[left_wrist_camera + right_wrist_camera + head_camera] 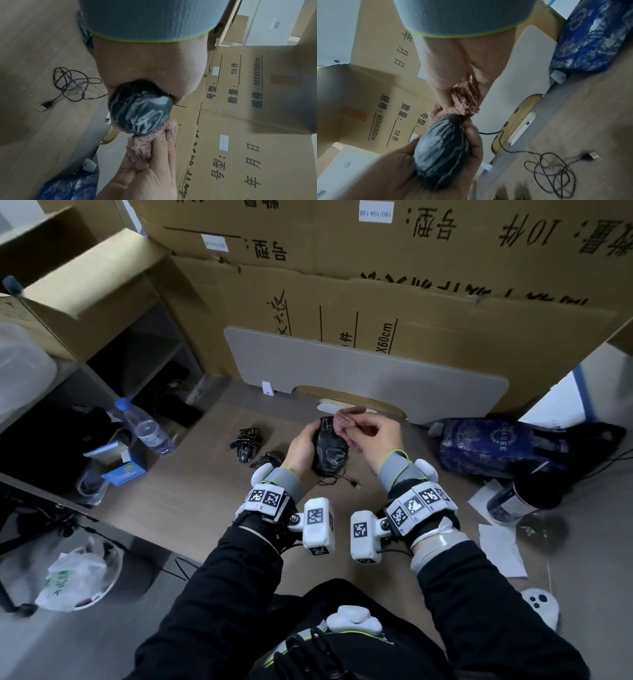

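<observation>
The black mouse (330,451) — smooth, egg-shaped, streaked with white smears — is held above the worktop (191,491) in the left hand (301,450), with the fingers (472,135) curled round it. A pink, fluffy cloth (337,424) is pinched by the right hand (376,433) — bunched against the mouse's far end.

Black sleeves, grey cuffs and white, marker-covered wrist rigs.

Both arms wear black sleeves (239,577); a grey ribbed cuff (284,482) edged in lime green ends at the left grip (301,446) and the right grip (373,429). Each wrist carries a white band (419,503) of black-and-white square markers, a rounded white knob (426,469), and a boxy white camera module (318,523) on a metal screw joint (295,519). Pale tape (442,541) and a thin black cable (394,551) sit by the right band. At lower centre, a white rounded unit (354,619) sits on black, lime-edged straps (308,642).
</observation>
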`<move>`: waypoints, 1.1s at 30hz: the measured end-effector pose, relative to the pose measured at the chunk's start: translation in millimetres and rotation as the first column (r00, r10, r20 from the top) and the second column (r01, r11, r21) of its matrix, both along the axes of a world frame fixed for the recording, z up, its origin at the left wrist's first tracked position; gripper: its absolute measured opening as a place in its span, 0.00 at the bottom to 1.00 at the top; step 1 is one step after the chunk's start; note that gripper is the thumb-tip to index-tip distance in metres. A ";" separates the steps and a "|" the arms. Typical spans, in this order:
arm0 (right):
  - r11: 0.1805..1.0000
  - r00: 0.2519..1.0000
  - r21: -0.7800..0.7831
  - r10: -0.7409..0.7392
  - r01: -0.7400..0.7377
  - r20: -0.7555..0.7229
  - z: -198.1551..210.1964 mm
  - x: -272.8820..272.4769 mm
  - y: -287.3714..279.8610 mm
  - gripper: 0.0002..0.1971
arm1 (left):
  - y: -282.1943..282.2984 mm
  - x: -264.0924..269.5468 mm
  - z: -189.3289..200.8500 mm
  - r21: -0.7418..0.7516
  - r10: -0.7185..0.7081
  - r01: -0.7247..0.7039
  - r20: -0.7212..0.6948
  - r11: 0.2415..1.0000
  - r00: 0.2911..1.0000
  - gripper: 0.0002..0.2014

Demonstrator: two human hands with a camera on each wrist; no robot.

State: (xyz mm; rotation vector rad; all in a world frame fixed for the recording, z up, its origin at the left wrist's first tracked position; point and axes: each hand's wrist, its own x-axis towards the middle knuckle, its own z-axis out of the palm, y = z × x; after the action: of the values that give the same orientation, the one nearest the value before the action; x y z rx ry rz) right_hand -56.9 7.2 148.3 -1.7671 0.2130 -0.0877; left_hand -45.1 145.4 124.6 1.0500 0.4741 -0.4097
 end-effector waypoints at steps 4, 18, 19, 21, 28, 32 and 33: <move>0.996 0.999 0.085 -0.004 0.007 -0.041 -1.5 -15.2 7.5 0.12 | 4.6 0.8 5.8 -0.048 0.086 -0.087 -0.035 0.995 0.996 0.31; 0.981 0.985 0.096 -0.174 0.171 0.022 6.4 -1.9 -20.0 0.14 | 8.5 -12.7 13.4 -0.132 -0.067 0.066 0.001 0.989 0.998 0.18; 0.985 0.989 0.094 -0.149 0.147 0.022 6.7 -1.0 -17.5 0.13 | 7.1 -14.5 14.3 -0.116 -0.092 0.093 0.007 0.989 0.996 0.19; 0.986 0.993 0.121 -0.115 0.115 -0.004 5.0 2.8 -12.5 0.13 | 5.7 -15.5 17.1 -0.079 -0.150 0.152 0.019 0.985 0.988 0.19; 0.973 0.967 0.153 0.196 -0.172 -0.160 8.1 -1.5 -12.1 0.10 | 3.5 -18.0 24.3 0.129 -0.324 0.315 0.049 0.940 0.945 0.19; 0.948 0.942 0.114 0.311 -0.298 -0.128 6.4 -4.0 -19.3 0.18 | 7.1 -18.1 27.7 0.144 -0.377 0.362 0.096 0.921 0.921 0.16; 0.952 0.946 0.128 0.295 -0.279 -0.132 6.7 -2.5 -20.5 0.19 | 7.9 -18.0 27.8 0.151 -0.394 0.378 0.096 0.914 0.914 0.16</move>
State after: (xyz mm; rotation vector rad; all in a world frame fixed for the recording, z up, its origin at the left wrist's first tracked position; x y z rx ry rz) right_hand -59.4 -13.3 155.0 -1.6797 0.0644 0.2644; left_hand -63.1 153.3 152.3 1.2925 0.1786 -0.6672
